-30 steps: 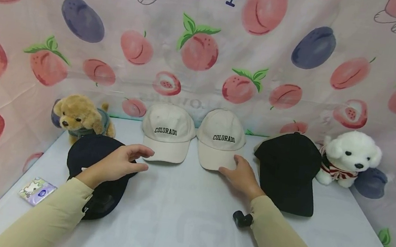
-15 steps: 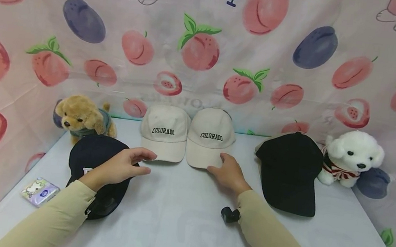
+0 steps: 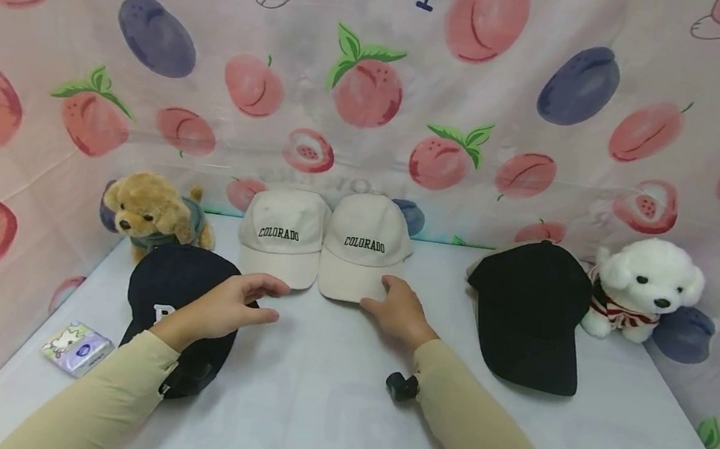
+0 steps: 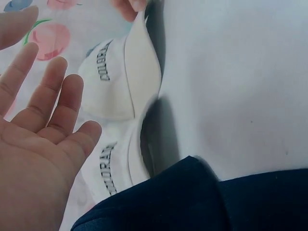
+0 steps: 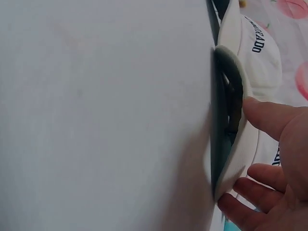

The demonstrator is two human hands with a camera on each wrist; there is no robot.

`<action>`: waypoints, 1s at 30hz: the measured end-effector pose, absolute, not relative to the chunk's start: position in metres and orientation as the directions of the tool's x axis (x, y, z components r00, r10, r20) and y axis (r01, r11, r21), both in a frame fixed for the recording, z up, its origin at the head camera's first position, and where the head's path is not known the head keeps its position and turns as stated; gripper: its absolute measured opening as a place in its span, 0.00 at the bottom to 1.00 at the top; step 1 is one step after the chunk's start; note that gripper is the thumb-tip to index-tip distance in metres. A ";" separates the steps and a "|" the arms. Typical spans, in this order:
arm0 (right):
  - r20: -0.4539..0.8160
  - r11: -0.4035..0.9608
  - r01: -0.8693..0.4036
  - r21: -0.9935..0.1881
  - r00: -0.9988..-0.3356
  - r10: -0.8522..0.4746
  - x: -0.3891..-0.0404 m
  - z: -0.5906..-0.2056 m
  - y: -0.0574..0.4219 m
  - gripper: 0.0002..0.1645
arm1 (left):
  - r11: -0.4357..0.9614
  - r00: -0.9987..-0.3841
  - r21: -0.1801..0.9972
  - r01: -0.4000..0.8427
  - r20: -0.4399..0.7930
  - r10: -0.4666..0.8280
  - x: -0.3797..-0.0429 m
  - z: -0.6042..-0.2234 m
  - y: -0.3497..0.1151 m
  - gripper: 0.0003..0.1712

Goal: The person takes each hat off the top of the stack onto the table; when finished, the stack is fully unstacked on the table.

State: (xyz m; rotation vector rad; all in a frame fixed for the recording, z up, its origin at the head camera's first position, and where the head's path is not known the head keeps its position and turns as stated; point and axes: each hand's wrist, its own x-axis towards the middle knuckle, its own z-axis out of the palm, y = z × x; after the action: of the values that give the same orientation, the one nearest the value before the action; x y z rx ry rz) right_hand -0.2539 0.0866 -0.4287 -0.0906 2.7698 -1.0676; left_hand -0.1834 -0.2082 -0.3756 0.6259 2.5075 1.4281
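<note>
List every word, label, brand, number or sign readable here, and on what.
"COLORADO": left cream cap, head view
"COLORADO": right cream cap
"Hap", cut off: fruit-print backdrop
White letter, partly hidden, unclear: navy cap
Too small: print on patterned packet
Too faint: reversed lettering low on backdrop

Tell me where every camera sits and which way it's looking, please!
Head: on the person's head, facing forward and down at two COLORADO caps; shows the left hand, right hand and both sleeves.
Left wrist: on that wrist, looking past the left hand's palm at the caps, sideways; the right hand peeks in on top.
Right wrist: on that wrist, looking at the right hand touching one cap's brim.
Both wrist views share both caps.
</note>
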 end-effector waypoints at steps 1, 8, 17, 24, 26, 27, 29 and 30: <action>-0.136 0.738 0.001 -0.675 -0.983 -0.123 -0.254 -0.429 0.084 0.45 | 0.450 -0.892 0.852 0.268 0.043 0.450 -0.183 -0.376 -0.207 0.23; -0.105 0.715 -0.043 -0.698 -0.981 -0.162 -0.255 -0.432 0.071 0.45 | 0.443 -0.880 0.848 0.290 0.054 0.473 -0.178 -0.371 -0.202 0.22; -0.097 0.714 -0.106 -0.693 -0.967 -0.238 -0.258 -0.431 0.060 0.47 | 0.423 -0.874 0.851 0.311 0.081 0.479 -0.179 -0.372 -0.198 0.21; -0.099 0.685 -0.111 -0.720 -0.961 -0.259 -0.256 -0.431 0.064 0.49 | 0.407 -0.870 0.857 0.315 0.089 0.485 -0.180 -0.373 -0.192 0.21; -0.098 0.679 -0.109 -0.726 -0.961 -0.258 -0.254 -0.431 0.065 0.50 | 0.408 -0.871 0.857 0.316 0.092 0.483 -0.181 -0.372 -0.191 0.21; -0.096 0.676 -0.111 -0.728 -0.961 -0.261 -0.253 -0.431 0.067 0.50 | 0.409 -0.872 0.856 0.315 0.091 0.480 -0.181 -0.372 -0.190 0.21; -0.085 0.679 -0.128 -0.722 -0.959 -0.271 -0.251 -0.431 0.070 0.50 | 0.413 -0.875 0.855 0.312 0.089 0.476 -0.181 -0.372 -0.190 0.22; -0.082 0.682 -0.135 -0.719 -0.957 -0.277 -0.250 -0.430 0.073 0.50 | 0.415 -0.877 0.856 0.308 0.086 0.473 -0.181 -0.372 -0.189 0.22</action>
State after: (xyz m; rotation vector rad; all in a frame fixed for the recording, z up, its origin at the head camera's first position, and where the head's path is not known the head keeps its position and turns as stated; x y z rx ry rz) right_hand -0.2495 0.0725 -0.4301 -0.3357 2.7083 -1.1361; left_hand -0.1812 -0.1893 -0.3717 0.6958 2.4960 1.4550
